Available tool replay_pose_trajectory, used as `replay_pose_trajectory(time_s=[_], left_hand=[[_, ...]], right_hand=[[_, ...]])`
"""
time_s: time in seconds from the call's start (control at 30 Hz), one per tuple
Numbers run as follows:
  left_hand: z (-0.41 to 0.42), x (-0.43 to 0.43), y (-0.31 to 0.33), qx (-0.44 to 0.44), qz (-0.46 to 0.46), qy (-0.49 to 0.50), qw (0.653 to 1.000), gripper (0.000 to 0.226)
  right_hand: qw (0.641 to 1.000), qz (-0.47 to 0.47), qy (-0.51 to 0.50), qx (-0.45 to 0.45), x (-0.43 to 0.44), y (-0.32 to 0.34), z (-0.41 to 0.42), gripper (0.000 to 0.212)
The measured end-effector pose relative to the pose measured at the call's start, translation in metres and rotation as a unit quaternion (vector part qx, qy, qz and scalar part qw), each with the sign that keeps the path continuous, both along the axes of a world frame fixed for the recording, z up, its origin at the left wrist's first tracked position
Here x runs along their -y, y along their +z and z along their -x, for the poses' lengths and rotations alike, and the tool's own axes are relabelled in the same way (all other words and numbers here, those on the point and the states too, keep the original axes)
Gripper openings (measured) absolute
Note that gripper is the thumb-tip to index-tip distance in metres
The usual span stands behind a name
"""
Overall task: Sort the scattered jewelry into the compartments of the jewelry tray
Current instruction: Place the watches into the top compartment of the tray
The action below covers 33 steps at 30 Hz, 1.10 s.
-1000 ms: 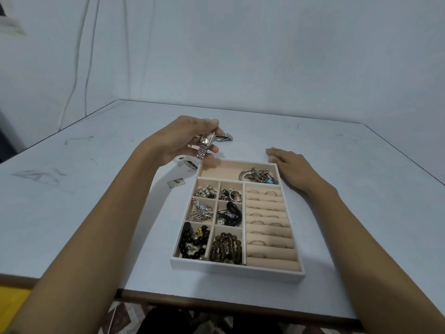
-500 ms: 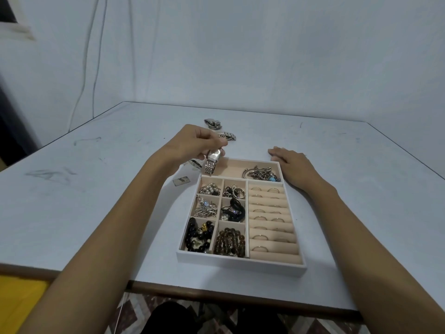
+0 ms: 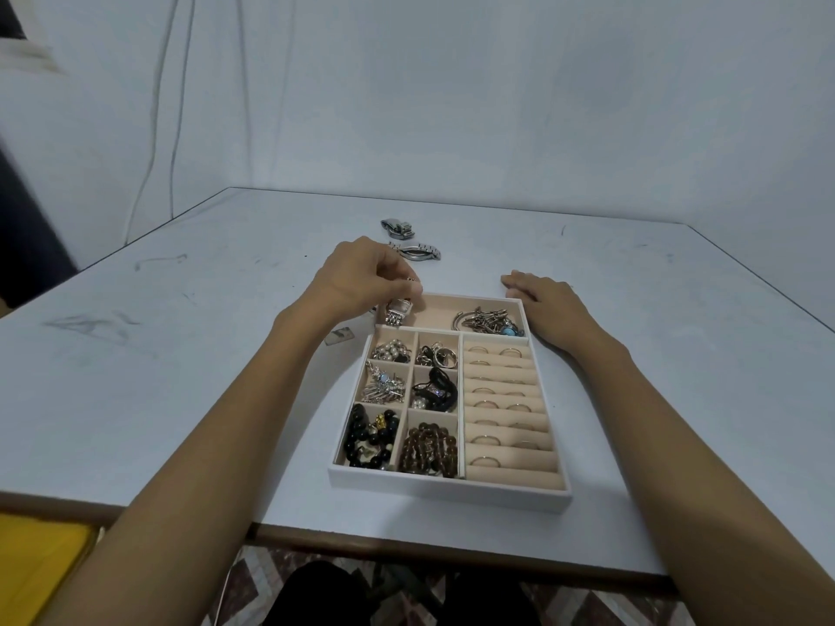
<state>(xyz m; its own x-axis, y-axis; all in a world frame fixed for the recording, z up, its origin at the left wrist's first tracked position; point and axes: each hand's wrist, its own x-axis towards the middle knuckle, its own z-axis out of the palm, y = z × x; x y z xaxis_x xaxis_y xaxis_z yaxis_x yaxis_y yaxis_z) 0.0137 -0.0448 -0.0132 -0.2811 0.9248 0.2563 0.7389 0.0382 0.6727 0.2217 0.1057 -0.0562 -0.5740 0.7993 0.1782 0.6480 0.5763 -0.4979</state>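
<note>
Silver watch: the silver watch [image 3: 398, 313] hangs by its link band at the left end of the long far compartment. Its lower links are at or just above the lining; contact cannot be told.
Left hand: the left hand [image 3: 361, 282] is curled over the watch and pinches its upper part, fingertips down, so the piece can go in band-first.
Jewelry tray: the jewelry tray [image 3: 447, 494] lies near the table's front edge. The small left cells hold black beads [image 3: 368, 438], brown beads [image 3: 429, 449] and mixed pieces; the right column holds rings [image 3: 506, 399] slotted in rolls, one kind per cell.
Long compartment: a metal cluster with a blue stone [image 3: 490, 320] fills the right end and leaves the left end free, probably why the watch goes there.
Right hand: the right hand [image 3: 549, 305] lies flat, fingers straight and holding nothing, against or just beside the tray's far right corner, apparently to brace it against sliding.
Unsorted pieces: a folded watch [image 3: 397, 227] and a second watch [image 3: 418, 253] lie near each other on the table [image 3: 180, 354] beyond the tray. A small flat tag [image 3: 340, 336] lies just beside the tray's left wall.
Stage: judged late, since most cells are full; releasing the held piece comes next.
</note>
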Motion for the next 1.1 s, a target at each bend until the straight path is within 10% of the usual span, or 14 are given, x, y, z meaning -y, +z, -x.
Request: replay_pose_trajectory(time_s=[0.5, 0.77, 1.1], left_hand=[[0.009, -0.002, -0.006, -0.174, -0.001, 0.075, 0.982, 0.019], [0.021, 0.016, 0.008, -0.012, 0.065, -0.061, 0.996, 0.019], [0.019, 0.014, 0.004, -0.053, 0.083, -0.051, 0.994, 0.023]], right_hand=[[1.0, 0.001, 0.003, 0.002, -0.001, -0.001, 0.0, 0.04], [1.0, 0.004, 0.001, 0.0, -0.002, -0.002, 0.0, 0.039], [1.0, 0.006, 0.0, 0.002, -0.004, -0.003, 0.001, 0.039]])
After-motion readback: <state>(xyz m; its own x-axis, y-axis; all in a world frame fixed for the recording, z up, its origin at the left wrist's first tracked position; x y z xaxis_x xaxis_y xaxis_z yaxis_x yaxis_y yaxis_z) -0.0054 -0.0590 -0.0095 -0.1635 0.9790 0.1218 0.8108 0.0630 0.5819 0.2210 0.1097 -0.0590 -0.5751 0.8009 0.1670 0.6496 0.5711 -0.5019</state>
